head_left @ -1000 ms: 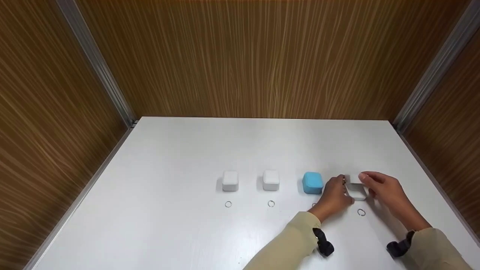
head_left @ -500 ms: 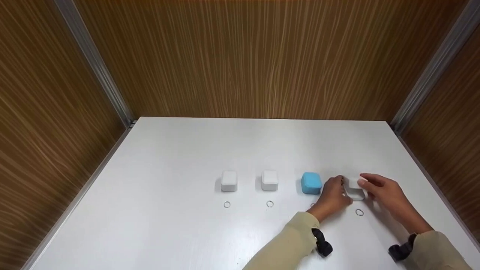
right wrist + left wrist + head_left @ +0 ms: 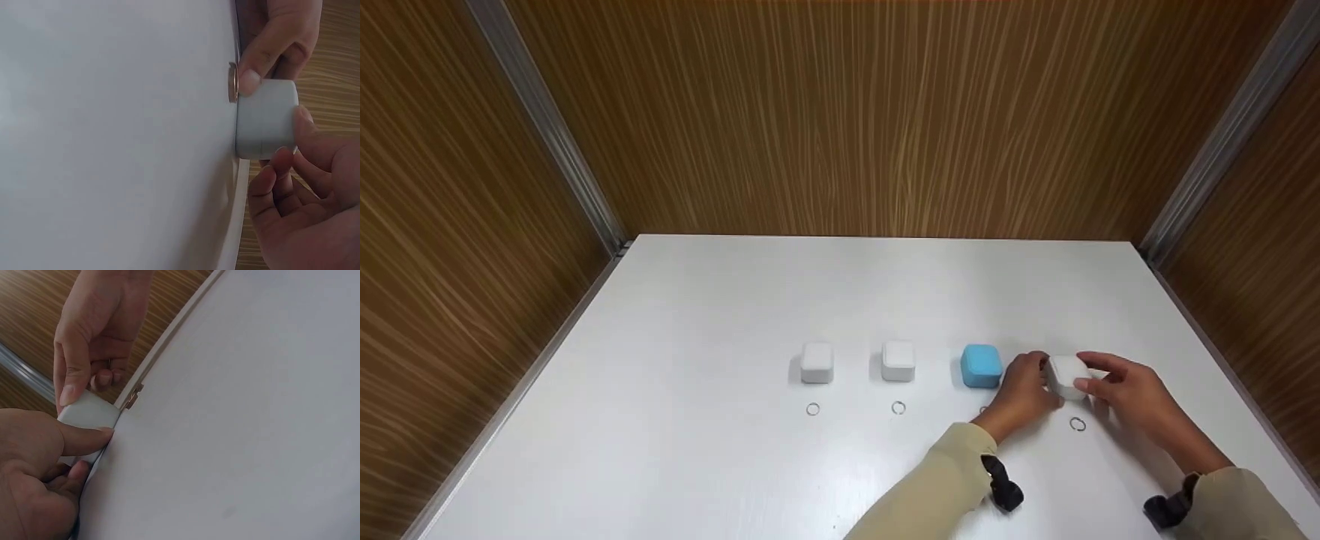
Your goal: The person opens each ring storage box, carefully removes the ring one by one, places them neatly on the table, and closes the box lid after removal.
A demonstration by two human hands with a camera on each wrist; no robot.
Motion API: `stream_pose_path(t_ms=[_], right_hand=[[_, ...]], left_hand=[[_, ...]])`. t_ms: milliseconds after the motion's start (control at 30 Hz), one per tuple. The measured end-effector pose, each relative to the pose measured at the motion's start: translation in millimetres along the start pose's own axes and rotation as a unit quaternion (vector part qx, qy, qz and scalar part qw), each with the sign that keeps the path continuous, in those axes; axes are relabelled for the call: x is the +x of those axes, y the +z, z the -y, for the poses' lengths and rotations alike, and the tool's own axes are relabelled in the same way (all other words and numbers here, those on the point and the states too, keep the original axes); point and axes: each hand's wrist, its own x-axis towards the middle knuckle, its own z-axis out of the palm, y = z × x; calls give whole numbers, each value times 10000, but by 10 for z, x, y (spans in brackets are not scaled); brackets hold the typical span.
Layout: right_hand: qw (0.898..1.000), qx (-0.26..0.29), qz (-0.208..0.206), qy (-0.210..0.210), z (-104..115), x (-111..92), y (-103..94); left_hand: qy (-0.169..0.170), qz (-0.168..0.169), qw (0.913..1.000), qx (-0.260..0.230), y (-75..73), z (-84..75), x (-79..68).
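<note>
A small white ring box [image 3: 1066, 375] with rounded corners stands at the right end of a row, its lid down. My left hand [image 3: 1024, 394] grips its lower part from the left, thumb at the front. From the right, my right hand [image 3: 1129, 394] pinches the lid. In the right wrist view the box [image 3: 267, 121] appears closed, a thin seam on its side, with a metal ring [image 3: 233, 82] lying on the table near my left thumb. Both hands partly cover the box [image 3: 90, 410] in the left wrist view.
A blue box [image 3: 982, 366] sits just left of my left hand. Farther left stand two white boxes, a nearer one [image 3: 898, 361] and an outer one [image 3: 817, 363]. Small rings lie before them on the white table [image 3: 697, 450]. Wood-grain panels [image 3: 840, 112] wall the table in.
The lid of the white ring box has swung down from raised to closed, with my right hand lowering along with it. My left hand stays around the lower part.
</note>
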Motion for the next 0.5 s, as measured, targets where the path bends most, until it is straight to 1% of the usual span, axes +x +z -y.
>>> stream_pose_path(t_ms=[133, 233, 500], right_hand=[[9999, -81, 27, -68, -5, -3, 17], [9999, -115, 67, -61, -14, -2, 30], [9999, -82, 117, -66, 17, 4, 52]], left_hand=[[-22, -18, 10000, -77, 12, 22, -3], [26, -66, 10000, -70, 27, 51, -4], [-42, -49, 10000, -18, -31, 42, -28]])
